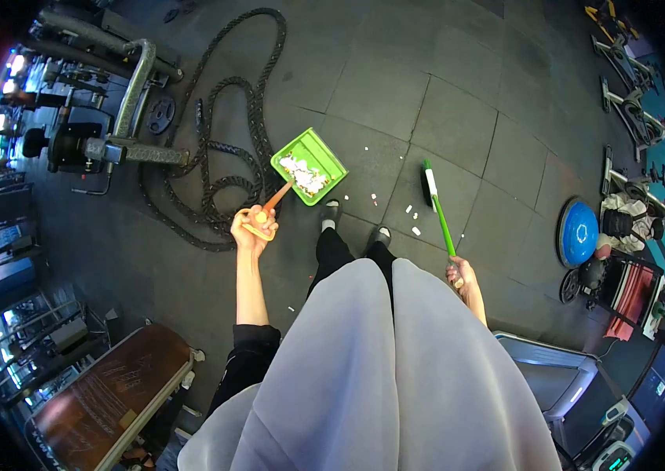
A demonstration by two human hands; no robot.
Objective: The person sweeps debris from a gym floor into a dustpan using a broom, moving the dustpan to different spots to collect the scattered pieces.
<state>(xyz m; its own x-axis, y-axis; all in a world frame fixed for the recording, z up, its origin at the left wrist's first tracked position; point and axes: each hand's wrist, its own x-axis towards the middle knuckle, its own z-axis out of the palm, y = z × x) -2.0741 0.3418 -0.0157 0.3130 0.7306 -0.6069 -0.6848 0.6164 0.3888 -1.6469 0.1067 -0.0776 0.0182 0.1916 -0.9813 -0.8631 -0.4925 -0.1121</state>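
Observation:
My left hand (pixel 252 232) is closed around the orange handle of a green dustpan (pixel 331 166), left of my feet. White and brownish scraps (pixel 306 174) lie inside the pan. On the right, my right hand (pixel 464 279) grips the green handle of a broom (pixel 442 223), whose white-and-green head with dark bristles points away from me. Several small white bits (pixel 415 231) are scattered on the dark floor between the broom head and my shoes. Whether the dustpan rests on the floor or hangs just above it, I cannot tell.
A thick black rope (pixel 257 102) lies coiled left of the dustpan, beside a weight machine (pixel 138 94). A brown bench (pixel 112 392) stands at lower left. On the right are a blue balance dome (pixel 579 232), exercise bikes (pixel 630 118) and a treadmill (pixel 544 369).

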